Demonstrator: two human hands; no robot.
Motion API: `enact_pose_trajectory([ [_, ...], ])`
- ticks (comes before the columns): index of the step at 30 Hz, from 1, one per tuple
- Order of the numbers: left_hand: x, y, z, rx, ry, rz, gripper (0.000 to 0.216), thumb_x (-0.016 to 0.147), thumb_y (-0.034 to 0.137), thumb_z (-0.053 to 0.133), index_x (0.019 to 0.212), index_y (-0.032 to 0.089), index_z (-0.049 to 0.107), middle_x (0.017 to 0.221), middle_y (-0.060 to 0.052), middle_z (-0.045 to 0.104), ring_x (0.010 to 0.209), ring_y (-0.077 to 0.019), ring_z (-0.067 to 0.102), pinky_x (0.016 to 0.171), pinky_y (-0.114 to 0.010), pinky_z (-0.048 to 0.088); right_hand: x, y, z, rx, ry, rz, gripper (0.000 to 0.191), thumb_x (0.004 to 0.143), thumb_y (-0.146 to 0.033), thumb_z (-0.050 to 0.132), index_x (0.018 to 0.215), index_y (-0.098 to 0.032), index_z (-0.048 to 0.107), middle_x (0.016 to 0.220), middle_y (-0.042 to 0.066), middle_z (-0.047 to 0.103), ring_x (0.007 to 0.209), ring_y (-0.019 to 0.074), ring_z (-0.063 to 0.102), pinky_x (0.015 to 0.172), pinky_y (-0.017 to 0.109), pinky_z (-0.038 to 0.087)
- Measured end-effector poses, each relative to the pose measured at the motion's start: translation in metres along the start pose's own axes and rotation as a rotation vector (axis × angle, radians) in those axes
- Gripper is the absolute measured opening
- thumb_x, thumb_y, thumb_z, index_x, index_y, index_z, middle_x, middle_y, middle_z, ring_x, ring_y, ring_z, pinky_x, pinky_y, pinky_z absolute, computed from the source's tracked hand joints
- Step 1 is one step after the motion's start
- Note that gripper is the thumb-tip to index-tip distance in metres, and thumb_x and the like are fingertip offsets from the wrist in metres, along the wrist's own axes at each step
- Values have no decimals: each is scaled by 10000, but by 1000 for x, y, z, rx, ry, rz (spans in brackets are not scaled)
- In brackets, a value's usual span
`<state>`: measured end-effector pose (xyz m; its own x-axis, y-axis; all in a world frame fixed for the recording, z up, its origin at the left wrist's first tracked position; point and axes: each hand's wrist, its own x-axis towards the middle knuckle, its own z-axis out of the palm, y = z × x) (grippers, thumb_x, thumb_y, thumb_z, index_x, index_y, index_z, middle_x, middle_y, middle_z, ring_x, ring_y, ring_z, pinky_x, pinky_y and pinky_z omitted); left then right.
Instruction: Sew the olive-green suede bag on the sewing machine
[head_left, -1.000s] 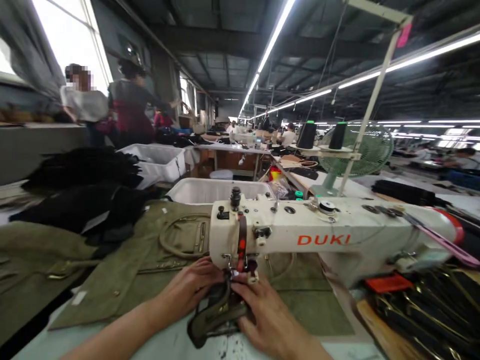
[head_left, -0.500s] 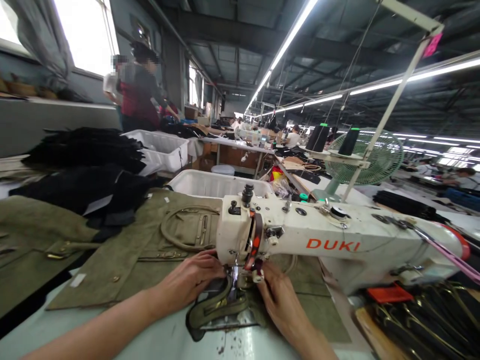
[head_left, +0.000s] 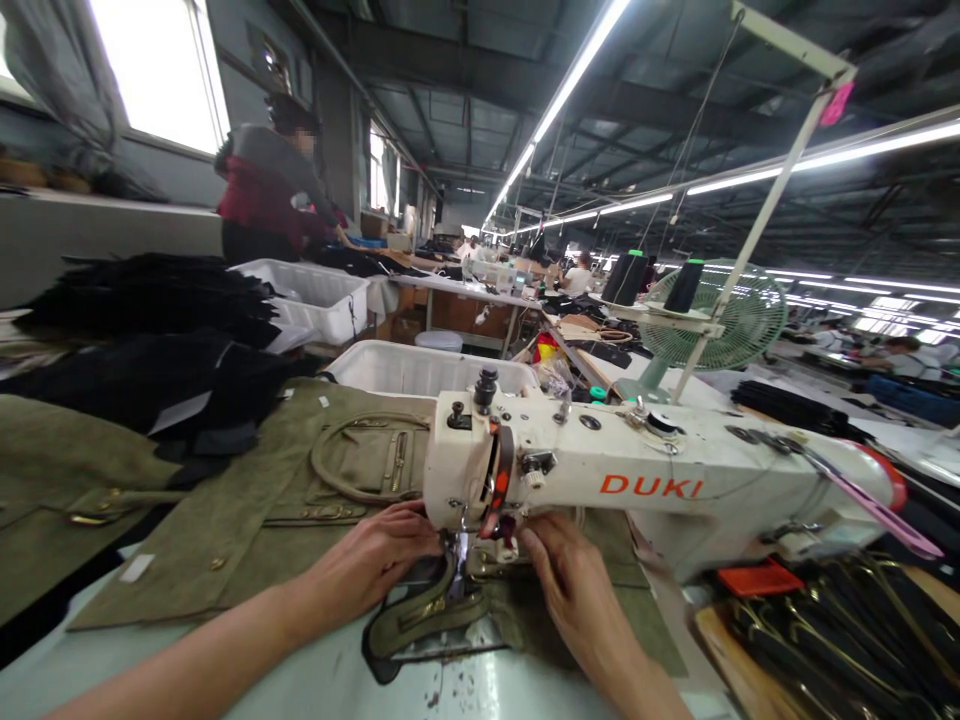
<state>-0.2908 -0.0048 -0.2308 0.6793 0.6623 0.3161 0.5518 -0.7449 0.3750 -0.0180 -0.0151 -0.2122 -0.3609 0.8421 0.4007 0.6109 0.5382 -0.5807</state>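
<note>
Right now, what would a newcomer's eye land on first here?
The white DUKI sewing machine fills the centre. At its needle end, the left hand and right hand press an olive strap piece. Behind lie olive bag panels.

I see my left hand flat on an olive strap, fingertips beside the needle area at lower centre. My right hand rests on the same piece just right of the needle, fingers up against the white machine, which spans centre to right. Olive panels lie at left, with black fabric stacked behind them. A white bin sits behind the machine. A green fan stands at upper right, and a person stands at upper left.
</note>
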Motion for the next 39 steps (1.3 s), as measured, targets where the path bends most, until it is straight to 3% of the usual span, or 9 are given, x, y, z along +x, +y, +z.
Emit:
enact_pose_trajectory([
  [4,-1,0,1,8,10,7,307,962,181,406,1153,258,634,1169,-36,670,1137,-192,577,1098,-354,345,-3,-4,-9,-43,-47,11,293,989,-289,370,791,-195,565,861,53,602,825,195,582,735,287,410],
  [11,0,3,-2,25,-3,11,326,966,184,389,1175,264,627,1158,-40,673,1162,-195,565,1089,-357,360,17,-2,11,34,-82,-93,242,967,-210,386,861,-190,603,918,64,622,880,198,568,787,286,421],
  [24,0,1,-1,15,-5,10,319,982,223,380,1179,253,628,1132,-48,681,1140,-192,578,1094,-355,346,21,4,19,-164,22,-156,200,882,-69,499,786,-177,637,841,65,654,836,233,568,767,334,416],
  [39,0,8,-7,1,-39,34,335,975,190,396,1226,280,600,1215,-21,652,1194,-174,542,1120,-335,302,21,2,17,-131,58,-180,243,898,-83,471,717,-184,598,774,43,639,778,214,548,718,318,393],
])
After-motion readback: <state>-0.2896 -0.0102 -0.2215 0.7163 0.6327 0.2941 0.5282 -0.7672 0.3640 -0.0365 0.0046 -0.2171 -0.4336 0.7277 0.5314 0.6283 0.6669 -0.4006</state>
